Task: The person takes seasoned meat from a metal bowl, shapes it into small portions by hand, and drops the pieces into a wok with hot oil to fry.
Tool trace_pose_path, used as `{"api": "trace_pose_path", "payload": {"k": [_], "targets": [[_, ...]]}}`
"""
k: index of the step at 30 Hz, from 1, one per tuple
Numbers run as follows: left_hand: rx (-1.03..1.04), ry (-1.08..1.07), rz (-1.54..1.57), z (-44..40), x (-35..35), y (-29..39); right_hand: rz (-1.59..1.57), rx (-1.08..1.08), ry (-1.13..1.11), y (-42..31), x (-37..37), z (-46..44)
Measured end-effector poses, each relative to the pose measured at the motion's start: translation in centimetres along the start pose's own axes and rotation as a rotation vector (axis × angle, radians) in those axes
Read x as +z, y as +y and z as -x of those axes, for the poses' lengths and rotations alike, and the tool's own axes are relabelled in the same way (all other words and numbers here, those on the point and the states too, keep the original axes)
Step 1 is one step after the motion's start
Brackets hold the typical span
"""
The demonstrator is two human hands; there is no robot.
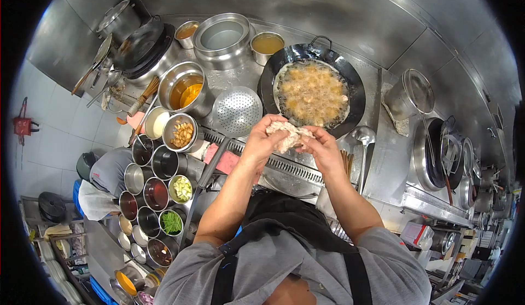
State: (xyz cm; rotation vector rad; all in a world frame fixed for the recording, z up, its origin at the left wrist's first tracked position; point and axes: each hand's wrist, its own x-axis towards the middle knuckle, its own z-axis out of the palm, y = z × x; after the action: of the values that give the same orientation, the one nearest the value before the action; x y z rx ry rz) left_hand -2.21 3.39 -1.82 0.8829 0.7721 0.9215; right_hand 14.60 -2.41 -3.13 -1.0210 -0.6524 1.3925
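Between my two hands, just in front of the wok's near rim, is a lump of pale, coated food (290,136). My left hand (266,138) has its fingers closed round the lump's left part. The fingertips of my right hand (321,144) pinch its right end. Beyond them, a black wok (267,78) holds bubbling oil with golden pieces (313,90) frying in it. A round perforated strainer (237,111) lies to the left of the wok.
A ladle (363,135) lies right of my hands. Metal pots of liquid (221,37) stand at the back left. Several seasoning containers (156,194) fill the left side, near a person in grey (111,171). More woks (432,152) are at the right.
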Motion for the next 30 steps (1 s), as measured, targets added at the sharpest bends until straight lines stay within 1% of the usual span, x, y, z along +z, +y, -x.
{"api": "trace_pose_path", "payload": {"k": [1, 2, 4, 5, 7, 8, 10, 11, 13, 14, 15, 16, 17, 18, 19, 21, 23, 24, 26, 27, 29, 30], "targets": [[0.028, -0.038, -0.121, 0.1, 0.1, 0.0, -0.014, 0.001, -0.022, -0.1, 0.3, 0.0], [0.028, -0.037, -0.122, 0.1, 0.2, -0.2, -0.016, 0.002, -0.023, -0.1, 0.4, 0.1], [0.117, -0.056, -0.256, -0.1, 0.3, -1.0, 0.252, -0.015, -0.065, 0.0, 0.6, 0.1], [0.117, -0.056, -0.258, -0.1, 0.2, -1.1, 0.251, -0.014, -0.065, 0.0, 0.7, 0.3], [0.145, -0.07, -0.515, -0.2, 0.2, -1.1, 0.379, 0.006, -0.037, 0.0, 0.8, 0.7], [0.144, -0.069, -0.515, -0.2, 0.2, -1.0, 0.292, 0.033, 0.008, -0.1, 0.9, 0.7], [0.254, -0.12, -0.67, -0.1, 0.2, -0.6, 0.301, 0.008, -0.002, 0.2, 0.6, 0.6], [0.254, -0.119, -0.672, -0.2, 0.1, -0.7, 0.311, -0.018, -0.008, 0.3, 0.5, 0.6], [0.114, -0.118, -0.574, -0.5, 0.0, -1.2, 0.282, -0.011, 0.0, -0.1, 0.3, 0.5], [0.114, -0.12, -0.574, -0.8, 0.0, -1.3, 0.256, -0.005, 0.006, -0.4, 0.1, 0.3], [0.083, -0.083, -0.387, -0.9, 0.0, -1.4, 0.256, -0.006, 0.007, -0.4, -0.2, 0.1], [0.053, -0.046, -0.201, -1.1, 0.0, -1.5, 0.135, -0.01, 0.029, -0.2, -0.6, -0.2], [0.053, -0.047, -0.201, -1.3, -0.1, -1.4, 0.015, -0.013, 0.051, -0.1, -1.1, -0.5], [0.007, 0.007, -0.05, -1.5, -0.4, -1.2, -0.065, -0.022, 0.065, -0.3, -1.4, -0.6], [-0.039, 0.06, 0.103, -1.7, -0.7, -1.0, -0.063, -0.023, 0.065, -0.5, -1.6, -0.7], [-0.067, 0.048, 0.149, -1.8, -1.2, -0.6, -0.202, -0.063, 0.073, -0.9, -1.7, -0.7], [-0.174, 0.039, 0.283, -1.9, -1.3, 0.0, -0.215, -0.045, 0.059, -1.4, -1.4, -0.6], [-0.174, 0.039, 0.283, -2.0, -1.4, -0.2, -0.25, -0.032, 0.05, -1.6, -1.1, -0.6], [-0.197, -0.029, 0.414, -2.2, -1.5, -0.7, -0.281, -0.019, 0.042, -2.0, -0.8, -0.7], [-0.196, -0.029, 0.417, -2.2, -1.4, -0.9, -0.282, 0.002, 0.065, -2.1, -0.9, -0.7], [-0.243, -0.124, 0.139, -1.9, -1.0, -1.1, -0.279, 0.023, 0.087, -1.9, -1.1, -1.1], [-0.232, -0.191, 0.026, -1.5, -0.5, -0.9, -0.248, -0.003, 0.12, -1.5, -1.1, -1.5]]}}
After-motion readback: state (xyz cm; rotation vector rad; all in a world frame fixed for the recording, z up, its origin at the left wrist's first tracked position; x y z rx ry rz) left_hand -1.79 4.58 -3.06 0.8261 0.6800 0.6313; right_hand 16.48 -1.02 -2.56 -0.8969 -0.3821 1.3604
